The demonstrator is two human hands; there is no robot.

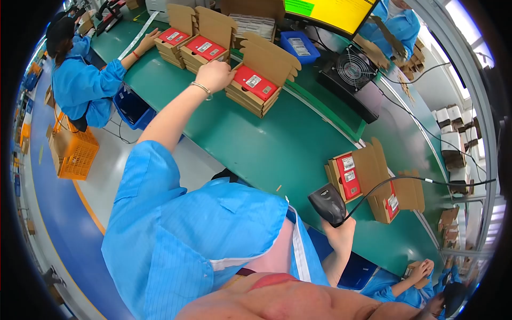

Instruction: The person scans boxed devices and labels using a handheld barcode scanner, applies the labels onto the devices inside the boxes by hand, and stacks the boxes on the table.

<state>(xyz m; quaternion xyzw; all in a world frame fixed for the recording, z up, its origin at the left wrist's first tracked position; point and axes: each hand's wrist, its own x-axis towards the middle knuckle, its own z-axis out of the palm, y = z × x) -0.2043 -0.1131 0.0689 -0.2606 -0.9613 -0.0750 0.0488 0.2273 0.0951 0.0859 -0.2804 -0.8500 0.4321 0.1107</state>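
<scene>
My left hand point(214, 76), with a bangle at the wrist, is at the left edge of an open cardboard box point(273, 89), fingers curled on its side. This box tops a small stack and holds a red package point(255, 82) with white labels. In my right hand point(341, 233) is a black corded barcode scanner point(327, 204), held near the table's front edge. Just beyond the scanner stands another open cardboard box point(333, 178) with a red labelled package point(349, 176) inside. My left fingertips are partly hidden by the box.
More open boxes point(205, 47) with red packages stand at the left. A blue tray point(300, 46), a monitor point(330, 13) and a black fan unit point(354, 69) are at the back. The scanner's cable point(405, 177) runs right. A co-worker point(88, 85) reaches over the green table point(213, 130).
</scene>
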